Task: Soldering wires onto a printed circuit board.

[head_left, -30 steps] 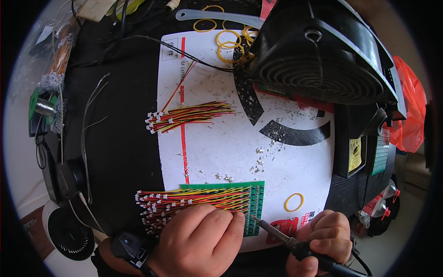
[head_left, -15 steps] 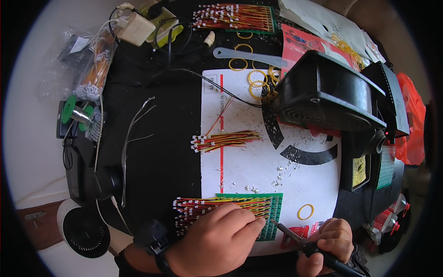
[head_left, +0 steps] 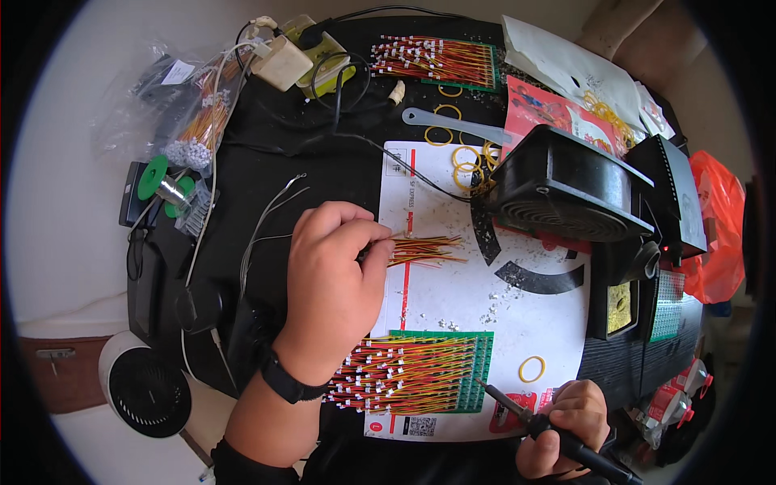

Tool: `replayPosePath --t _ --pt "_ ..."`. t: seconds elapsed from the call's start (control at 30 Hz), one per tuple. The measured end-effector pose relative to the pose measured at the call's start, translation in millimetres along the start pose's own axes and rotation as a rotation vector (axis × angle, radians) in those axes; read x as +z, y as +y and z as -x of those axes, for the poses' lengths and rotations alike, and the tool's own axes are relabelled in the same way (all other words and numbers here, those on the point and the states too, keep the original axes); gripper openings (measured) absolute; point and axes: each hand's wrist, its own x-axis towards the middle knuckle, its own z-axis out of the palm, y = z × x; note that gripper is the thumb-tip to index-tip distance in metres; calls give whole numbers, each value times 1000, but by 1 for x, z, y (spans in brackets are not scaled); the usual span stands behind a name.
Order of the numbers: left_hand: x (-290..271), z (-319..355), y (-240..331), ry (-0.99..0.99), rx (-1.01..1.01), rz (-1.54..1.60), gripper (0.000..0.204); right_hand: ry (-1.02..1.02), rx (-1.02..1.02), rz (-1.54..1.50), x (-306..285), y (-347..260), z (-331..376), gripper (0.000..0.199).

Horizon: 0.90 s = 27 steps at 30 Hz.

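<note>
Head cam: L hand at wires, 12 o'clock of PCB, grip unclear; R hand clamped on iron, prob. for control.

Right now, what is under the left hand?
Red and yellow wires emerge from beneath the left hand, their right ends showing on the white sheet; their left ends and anything else beneath are mostly hidden.

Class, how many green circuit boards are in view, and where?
3: near board by the soldering iron, far board at the top, right-hand board beside the yellow sponge; more may be hidden.
</note>
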Motion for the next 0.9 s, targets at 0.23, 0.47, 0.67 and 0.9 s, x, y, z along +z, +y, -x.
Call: replayPosePath --t 0.23,0.47,0.67,0.9 --pt "-18 6 9 53 -38 73 15 -33 9 -7 -6 -1 0 28" --pt "-34 33 20 -5 -322 416 22 -39 -10 -47 -6 5 -3 25" --pt "-48 42 54 -178 -116 432 17 57 -33 -72 1 9 2 23" --pt "-47 53 65 -393 49 551 16 127 -76 -68 7 14 1 26"
